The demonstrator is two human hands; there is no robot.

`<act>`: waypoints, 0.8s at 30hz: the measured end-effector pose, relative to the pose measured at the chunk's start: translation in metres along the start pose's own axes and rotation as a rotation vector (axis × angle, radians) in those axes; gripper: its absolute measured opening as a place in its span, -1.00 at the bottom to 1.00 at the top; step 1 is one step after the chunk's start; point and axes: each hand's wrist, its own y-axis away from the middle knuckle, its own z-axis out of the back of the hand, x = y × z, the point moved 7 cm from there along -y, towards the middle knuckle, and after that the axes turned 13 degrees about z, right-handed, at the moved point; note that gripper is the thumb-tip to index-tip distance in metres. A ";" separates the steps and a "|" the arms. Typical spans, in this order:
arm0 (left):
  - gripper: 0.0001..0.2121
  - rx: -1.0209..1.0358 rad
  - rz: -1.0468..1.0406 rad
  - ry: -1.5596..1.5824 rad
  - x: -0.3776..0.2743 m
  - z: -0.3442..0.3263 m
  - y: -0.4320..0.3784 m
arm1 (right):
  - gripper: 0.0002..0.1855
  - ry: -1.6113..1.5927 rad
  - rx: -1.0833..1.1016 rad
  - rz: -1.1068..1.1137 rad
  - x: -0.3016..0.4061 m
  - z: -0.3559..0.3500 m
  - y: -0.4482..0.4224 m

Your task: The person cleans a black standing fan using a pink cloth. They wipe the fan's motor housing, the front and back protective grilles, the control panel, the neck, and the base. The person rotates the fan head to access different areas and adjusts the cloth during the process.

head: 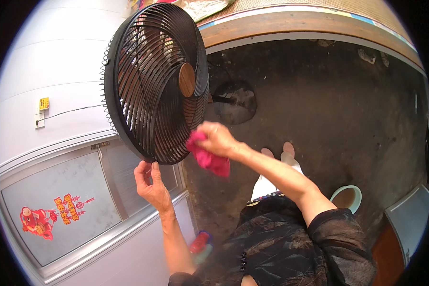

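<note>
A black standing fan (128, 118) rises in front of me, its round wire guard tilted to face partly right. The guard has curved spiral bars and a brown wood-look disc (187, 80) in its middle. With thumb and fingers, my left hand (153, 187) grips the lower rim of the guard. A bright pink cloth (214, 162) hangs bunched in my right hand (216, 137), close to the guard's lower right edge; blur hides whether cloth and bars touch. Behind the guard, the fan's round dark base (241, 107) stands on the floor.
A pale green basin (358, 198) of brownish water stands on the dark floor (325, 114), right of my legs. Ahead is a wooden bed edge (289, 26). Left, a black cord (71, 111) runs from a wall socket (39, 121) above a metal-framed window (114, 200).
</note>
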 end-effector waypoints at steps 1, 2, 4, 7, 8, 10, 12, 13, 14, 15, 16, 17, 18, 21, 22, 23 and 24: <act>-0.78 0.017 -0.005 0.016 -0.002 -0.005 0.000 | -0.82 -0.168 -0.228 0.142 -0.004 0.026 -0.017; -0.78 0.013 -0.001 0.015 0.001 -0.001 0.001 | -0.80 -0.253 -0.401 0.215 0.003 0.052 -0.038; -0.77 0.003 0.000 0.033 -0.003 -0.001 0.002 | -0.81 -0.382 -0.725 0.188 0.011 0.114 -0.075; -0.78 0.023 0.014 0.042 -0.001 -0.007 0.001 | -0.74 -0.558 -1.082 0.115 -0.012 0.162 -0.094; -0.78 0.036 0.019 0.039 -0.001 -0.008 0.001 | -0.72 -0.462 -1.165 0.165 -0.015 0.166 -0.096; -0.79 0.015 0.030 0.038 -0.002 -0.007 0.002 | -0.68 -0.237 -1.069 0.116 -0.027 0.139 -0.088; -0.79 0.009 0.034 0.052 -0.005 -0.008 0.002 | -0.68 -0.197 -0.890 0.056 -0.044 0.089 -0.063; -0.78 0.011 0.037 0.062 -0.005 -0.008 0.002 | -0.69 -0.191 -0.769 0.021 -0.053 0.055 -0.043; -0.78 0.016 0.040 0.073 -0.006 -0.011 0.002 | -0.70 -0.080 -0.544 -0.118 -0.078 0.019 -0.018; -0.78 -0.011 0.053 0.056 -0.002 -0.005 0.003 | -0.73 -0.048 -0.356 -0.173 -0.078 -0.006 0.004; -0.78 -0.021 0.060 0.047 -0.002 -0.006 0.004 | -0.73 0.039 -0.195 -0.215 -0.091 -0.024 0.027; -0.78 -0.040 0.067 0.030 -0.004 -0.003 0.004 | -0.72 0.113 -0.028 -0.255 -0.102 -0.041 0.042; -0.77 -0.035 0.061 -0.003 -0.004 -0.002 0.003 | -0.72 0.104 0.024 -0.285 -0.107 -0.043 0.046; -0.77 -0.017 0.054 -0.052 -0.003 -0.003 0.005 | -0.71 0.065 -0.011 -0.307 -0.112 -0.028 0.037; -0.76 -0.009 0.056 -0.037 -0.003 -0.005 0.005 | -0.77 0.044 -0.210 -0.276 -0.114 -0.010 0.020; -0.76 0.008 0.056 -0.017 -0.007 -0.011 0.005 | -0.78 -0.302 -0.363 -0.080 -0.125 0.013 -0.005; -0.76 -0.007 0.058 -0.019 -0.005 -0.007 0.006 | -0.73 -0.753 -0.547 -0.090 -0.114 0.035 -0.029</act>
